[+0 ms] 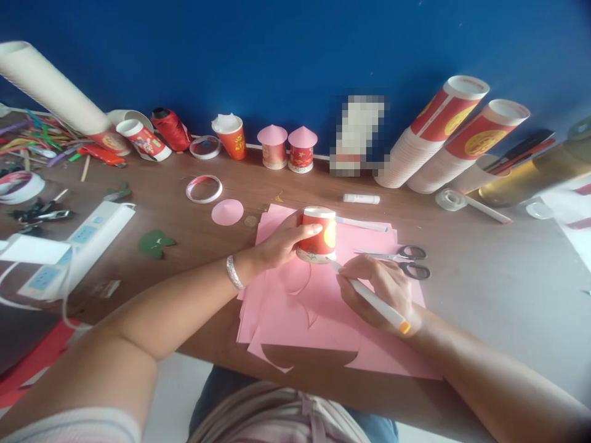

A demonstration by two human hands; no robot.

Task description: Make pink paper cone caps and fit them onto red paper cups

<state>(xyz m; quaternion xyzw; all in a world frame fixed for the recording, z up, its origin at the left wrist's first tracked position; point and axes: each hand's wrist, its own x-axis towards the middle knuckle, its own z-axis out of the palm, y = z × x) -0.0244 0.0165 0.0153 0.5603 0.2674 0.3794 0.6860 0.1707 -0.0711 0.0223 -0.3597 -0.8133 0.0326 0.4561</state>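
Note:
My left hand (pixel 290 239) is closed around a short red paper cup (pixel 318 237) with a white rim, a yellow emblem and a pale patterned lower band. In my right hand (pixel 381 283) is a white marker pen (pixel 376 303) with an orange end; its tip is close to the cup's lower band, and I cannot tell whether they touch. Beneath both hands lies a stack of pink paper (pixel 277 307) with curved cut-outs. Black-handled scissors (pixel 410 261) rest on the paper, partly behind my right hand. A pink paper disc (pixel 228 212) lies left of the stack.
Two small cups with pink cone roofs (pixel 287 144) stand at the back. Tall cup stacks (pixel 450 132) lean at the right, near a tape roll (pixel 451 200). A glue stick (pixel 361 199) lies beyond the paper. Leftward are a power strip (pixel 76 246) and a green paper piece (pixel 156 243).

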